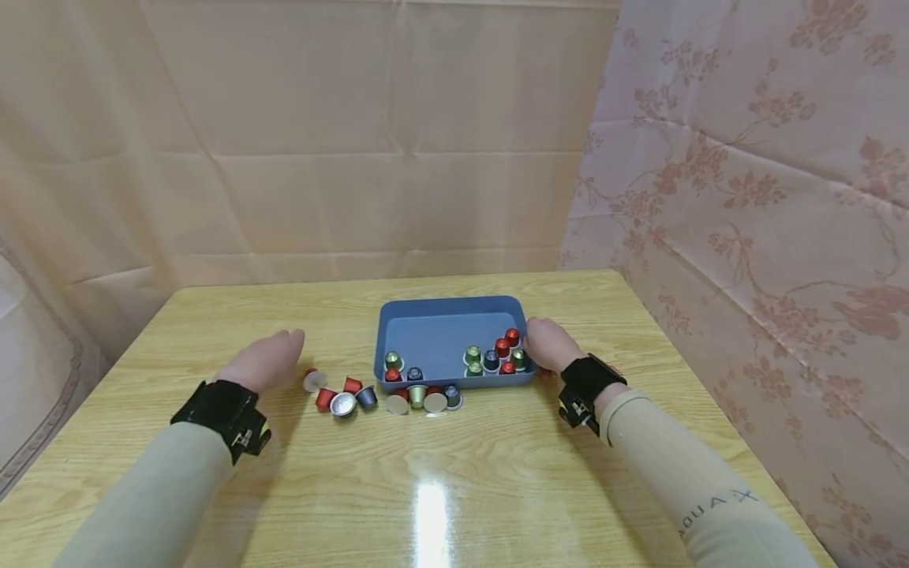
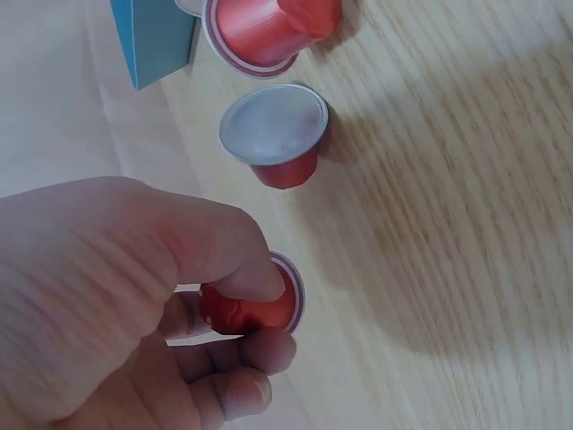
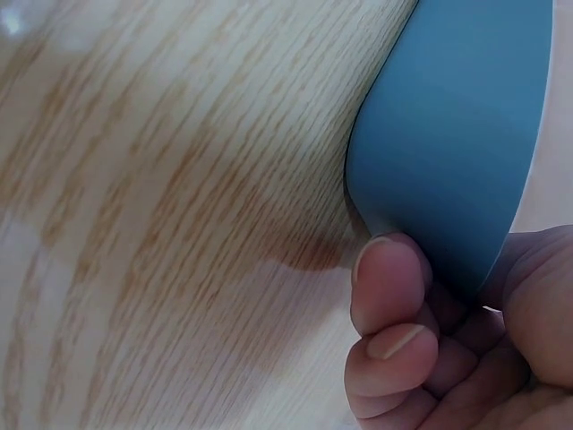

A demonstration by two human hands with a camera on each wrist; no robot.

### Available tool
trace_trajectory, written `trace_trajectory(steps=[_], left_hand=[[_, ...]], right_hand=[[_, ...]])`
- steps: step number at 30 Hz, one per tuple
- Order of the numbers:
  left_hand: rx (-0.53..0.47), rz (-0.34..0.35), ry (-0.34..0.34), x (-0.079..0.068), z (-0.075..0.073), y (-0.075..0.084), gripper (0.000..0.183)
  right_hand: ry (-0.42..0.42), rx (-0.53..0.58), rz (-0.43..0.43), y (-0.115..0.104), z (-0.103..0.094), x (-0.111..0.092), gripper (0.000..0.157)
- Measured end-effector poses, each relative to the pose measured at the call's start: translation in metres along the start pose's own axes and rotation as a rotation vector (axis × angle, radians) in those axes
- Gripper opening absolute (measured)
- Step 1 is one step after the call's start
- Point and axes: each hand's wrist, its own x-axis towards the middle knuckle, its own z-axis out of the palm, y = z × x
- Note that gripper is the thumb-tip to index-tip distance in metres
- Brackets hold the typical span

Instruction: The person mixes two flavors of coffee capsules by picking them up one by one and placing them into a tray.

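Note:
My left hand point(image 1: 264, 360) is left of the loose coffee capsules. In the left wrist view its thumb and fingers pinch a red coffee capsule point(image 2: 242, 312), partly covered by them. Close by, another red capsule point(image 2: 285, 172) stands lid up on the table. At the right end of a shallow blue tray point(image 1: 440, 312), my right hand point(image 1: 550, 345) grips the wall, fingers curled against the outside and thumb at the rim. Inside the tray, red, green and dark capsules gather at the right, including a green capsule point(image 1: 473, 354); a few more lie in the front left corner.
Left of the tray lie several capsules, among them a silver-lidded capsule point(image 1: 342, 405) and a dark blue capsule point(image 1: 367, 397). More lie along its front wall, including a pale green capsule point(image 1: 417, 396). Wallpapered walls border the wooden table point(image 1: 497, 481) behind and at right.

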Motion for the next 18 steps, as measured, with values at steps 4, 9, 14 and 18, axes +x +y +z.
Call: trace_trajectory(steps=[4, 9, 14, 18], left_hand=[[-0.001, -0.004, 0.025, 0.003, -0.002, 0.001, 0.034], [-0.016, 0.009, 0.056, 0.005, -0.008, 0.003, 0.031], [-0.043, 0.035, 0.074, 0.009, -0.012, 0.007, 0.024], [-0.061, 0.06, 0.082, 0.013, -0.013, 0.011, 0.021]], right_hand=[[-0.003, 0.004, -0.002, -0.001, -0.001, 0.0, 0.022], [-0.019, 0.019, 0.015, -0.001, -0.001, 0.0, 0.023], [-0.025, 0.034, 0.03, -0.002, -0.002, 0.0, 0.024], [-0.027, 0.032, 0.032, -0.002, -0.002, 0.0, 0.024]])
